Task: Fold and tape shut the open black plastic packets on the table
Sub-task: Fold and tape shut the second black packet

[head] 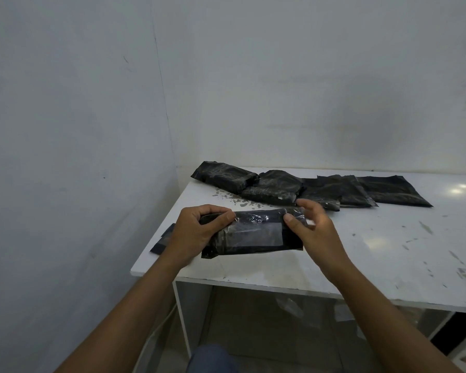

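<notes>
**Black packet held mid-seal, tape across the fold**

Black plastic fills the middle of the frame: one black packet [253, 234] is held just above the near left corner of the white table [361, 251], its long side running left to right. The left hand [196, 232] grips the left end, thumb on top and fingers curled under. The right hand [312, 227] pinches the right end between thumb and fingers. Shiny clear tape [258, 218] lies along the folded upper edge and crinkles loose near the right thumb.

This looks like the taping step, with the fold made and the strip only partly stuck. The next move probably calls for smoothing the tape flat toward the right end while the left hand keeps the fold from springing open.

At the back of the table, two bulky folded packets [223, 176] sit left, apparently finished. Flat packets [393, 191] to their right likely await folding. Dark strips [163, 239] poke out beneath the left wrist.
</notes>
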